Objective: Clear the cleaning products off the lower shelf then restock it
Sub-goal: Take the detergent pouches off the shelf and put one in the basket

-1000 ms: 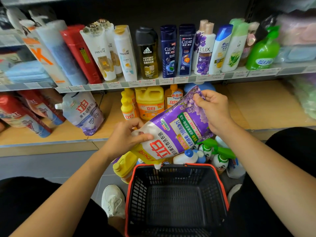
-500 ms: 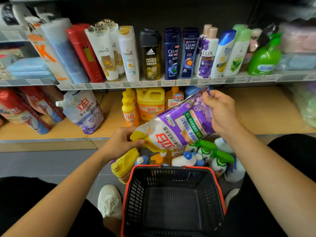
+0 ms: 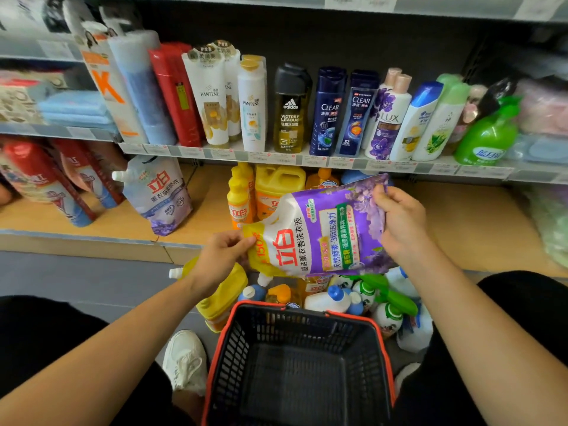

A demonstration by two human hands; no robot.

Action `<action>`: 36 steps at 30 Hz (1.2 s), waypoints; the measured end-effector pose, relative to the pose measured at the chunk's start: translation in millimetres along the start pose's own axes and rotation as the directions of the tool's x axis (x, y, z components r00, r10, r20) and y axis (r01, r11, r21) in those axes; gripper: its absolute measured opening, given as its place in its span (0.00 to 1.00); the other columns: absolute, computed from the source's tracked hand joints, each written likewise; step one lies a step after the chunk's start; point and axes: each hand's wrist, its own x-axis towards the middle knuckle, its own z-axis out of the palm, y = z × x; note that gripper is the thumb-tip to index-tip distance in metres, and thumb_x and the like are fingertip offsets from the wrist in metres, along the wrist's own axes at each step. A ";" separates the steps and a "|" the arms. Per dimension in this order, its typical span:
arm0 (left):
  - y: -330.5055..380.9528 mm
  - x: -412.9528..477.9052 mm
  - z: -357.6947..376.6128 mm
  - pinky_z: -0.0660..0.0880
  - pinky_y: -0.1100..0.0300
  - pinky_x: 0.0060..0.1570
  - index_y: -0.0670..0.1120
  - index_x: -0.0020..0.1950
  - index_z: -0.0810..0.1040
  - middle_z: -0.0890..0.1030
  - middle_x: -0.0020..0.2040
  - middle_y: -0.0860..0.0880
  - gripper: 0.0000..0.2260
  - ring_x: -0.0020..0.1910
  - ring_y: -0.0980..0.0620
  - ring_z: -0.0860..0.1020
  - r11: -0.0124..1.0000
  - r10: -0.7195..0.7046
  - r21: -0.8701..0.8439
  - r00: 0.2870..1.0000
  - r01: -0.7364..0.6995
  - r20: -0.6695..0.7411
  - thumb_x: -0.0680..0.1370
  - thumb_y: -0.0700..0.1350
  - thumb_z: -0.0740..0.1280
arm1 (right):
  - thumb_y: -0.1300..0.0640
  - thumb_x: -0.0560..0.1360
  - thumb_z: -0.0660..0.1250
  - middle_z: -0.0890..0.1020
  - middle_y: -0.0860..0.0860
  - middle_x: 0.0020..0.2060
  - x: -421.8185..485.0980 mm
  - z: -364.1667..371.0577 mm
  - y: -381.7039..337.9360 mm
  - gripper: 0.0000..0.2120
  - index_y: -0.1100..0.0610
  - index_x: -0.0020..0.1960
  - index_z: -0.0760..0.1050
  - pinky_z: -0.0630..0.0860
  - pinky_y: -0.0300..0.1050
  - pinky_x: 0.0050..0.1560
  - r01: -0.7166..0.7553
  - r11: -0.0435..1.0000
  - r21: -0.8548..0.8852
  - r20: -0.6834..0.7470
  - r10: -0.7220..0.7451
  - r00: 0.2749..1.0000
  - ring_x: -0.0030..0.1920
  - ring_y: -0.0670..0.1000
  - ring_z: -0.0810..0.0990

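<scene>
While crouched before the shelving, held a purple laundry-liquid refill pouch (image 3: 319, 235) in mid-air at the centre of the frame, above the far rim of the black basket (image 3: 307, 310) and in front of the lower shelf (image 3: 461, 229), touching neither. Pinched its yellow spout-end corner between thumb and curled fingers of the left hand (image 3: 221, 256). Gripped the opposite, flowered end with the right hand (image 3: 402, 222), thumb on the printed face and fingers wrapped behind. Held it roughly flat, print upward, spout end toward the lower left.

Judged it soft and heavy for its bulk: a film bag full of liquid, likely to sag and slosh between the two holds, and glossy enough to slip. Best taken by the stiffer sealed edges or cradled under the belly, not squeezed at the middle. Best set down gently rather than dropped onto hard caps.

Noted a pale refill pouch (image 3: 159, 195) standing on the shelf at left of centre, and a yellow jug (image 3: 278, 189) among yellow bottles just above the held pouch. Noted a heap of spray bottles (image 3: 368, 299) on the floor between basket and shelf, and a yellow pouch (image 3: 221, 299) lying beneath the left wrist.
</scene>
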 end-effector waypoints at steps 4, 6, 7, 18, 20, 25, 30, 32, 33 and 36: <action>17.5 3.5 -11.6 0.81 0.48 0.46 0.36 0.45 0.81 0.84 0.42 0.38 0.12 0.42 0.46 0.80 0.996 0.075 -0.036 0.989 -0.080 -0.125 0.81 0.44 0.67 | 0.62 0.79 0.68 0.78 0.58 0.36 2.9 -1.5 12.6 0.10 0.60 0.40 0.75 0.77 0.51 0.44 0.015 0.991 -0.135 -0.012 -0.017 1.000 0.36 0.53 0.77; 30.6 4.5 -16.5 0.80 0.59 0.41 0.42 0.42 0.82 0.83 0.39 0.46 0.10 0.40 0.52 0.80 0.989 0.133 -0.042 0.977 -0.142 -0.169 0.81 0.44 0.68 | 0.62 0.80 0.68 0.79 0.54 0.34 4.5 1.8 19.5 0.11 0.58 0.39 0.76 0.77 0.46 0.39 -0.001 0.987 -0.164 -0.024 -0.003 1.000 0.33 0.50 0.77; 37.0 5.5 -19.1 0.79 0.60 0.41 0.43 0.42 0.82 0.83 0.39 0.47 0.09 0.39 0.53 0.80 0.985 0.157 -0.045 0.969 -0.168 -0.188 0.81 0.44 0.68 | 0.63 0.80 0.68 0.80 0.53 0.33 5.4 4.2 24.1 0.11 0.58 0.39 0.77 0.77 0.46 0.39 -0.020 0.987 -0.162 -0.026 0.016 1.000 0.33 0.49 0.78; 90.8 3.4 -63.1 0.79 0.66 0.34 0.55 0.39 0.85 0.86 0.38 0.55 0.10 0.37 0.57 0.85 0.933 0.325 0.241 0.911 -0.266 -0.253 0.80 0.49 0.71 | 0.58 0.77 0.72 0.85 0.53 0.50 -11.0 40.8 74.0 0.07 0.49 0.52 0.79 0.82 0.45 0.41 -0.145 0.890 -0.432 0.251 0.273 0.929 0.46 0.52 0.85; 89.5 1.7 -69.0 0.77 0.68 0.32 0.53 0.40 0.84 0.85 0.36 0.57 0.09 0.35 0.59 0.84 0.929 0.324 0.275 0.906 -0.249 -0.272 0.80 0.49 0.71 | 0.59 0.76 0.74 0.85 0.49 0.51 -16.8 53.0 84.8 0.09 0.48 0.53 0.80 0.82 0.45 0.46 0.042 0.819 -0.573 0.342 0.193 0.920 0.51 0.52 0.85; 99.1 5.0 -90.7 0.80 0.65 0.31 0.52 0.40 0.84 0.85 0.34 0.56 0.09 0.32 0.60 0.83 0.912 0.322 0.363 0.880 -0.190 -0.349 0.79 0.48 0.71 | 0.55 0.73 0.77 0.76 0.47 0.64 -17.9 96.6 96.0 0.30 0.53 0.72 0.72 0.78 0.48 0.60 0.281 0.721 -0.633 0.533 0.143 0.834 0.63 0.49 0.76; 108.6 17.1 -118.8 0.84 0.51 0.40 0.46 0.46 0.86 0.86 0.39 0.49 0.09 0.37 0.50 0.85 0.844 0.376 0.509 0.862 -0.168 -0.340 0.80 0.49 0.71 | 0.58 0.71 0.78 0.76 0.50 0.66 -8.5 159.6 104.5 0.33 0.54 0.73 0.71 0.79 0.50 0.61 0.394 0.724 -0.566 0.683 0.144 0.716 0.63 0.52 0.79; 108.1 24.9 -132.4 0.82 0.46 0.42 0.45 0.46 0.86 0.86 0.40 0.48 0.10 0.39 0.48 0.84 0.796 0.401 0.582 0.864 -0.165 -0.303 0.80 0.49 0.71 | 0.58 0.72 0.78 0.77 0.54 0.68 -1.8 180.9 108.6 0.33 0.55 0.73 0.71 0.79 0.50 0.60 0.408 0.705 -0.581 0.687 0.156 0.710 0.61 0.52 0.79; 106.9 29.9 -140.0 0.81 0.45 0.42 0.45 0.45 0.86 0.85 0.39 0.48 0.09 0.38 0.48 0.84 0.761 0.416 0.628 0.865 -0.161 -0.282 0.80 0.49 0.71 | 0.57 0.72 0.78 0.77 0.54 0.68 2.3 189.9 111.1 0.33 0.55 0.74 0.70 0.79 0.50 0.59 0.415 0.693 -0.590 0.685 0.159 0.711 0.61 0.52 0.79; 100.3 50.9 -163.4 0.79 0.44 0.42 0.47 0.46 0.86 0.84 0.40 0.49 0.09 0.39 0.48 0.82 0.647 0.435 0.749 0.876 -0.141 -0.210 0.80 0.50 0.70 | 0.56 0.73 0.77 0.77 0.52 0.67 13.2 216.3 119.4 0.34 0.53 0.76 0.67 0.80 0.47 0.52 0.408 0.697 -0.590 0.677 0.151 0.720 0.62 0.53 0.79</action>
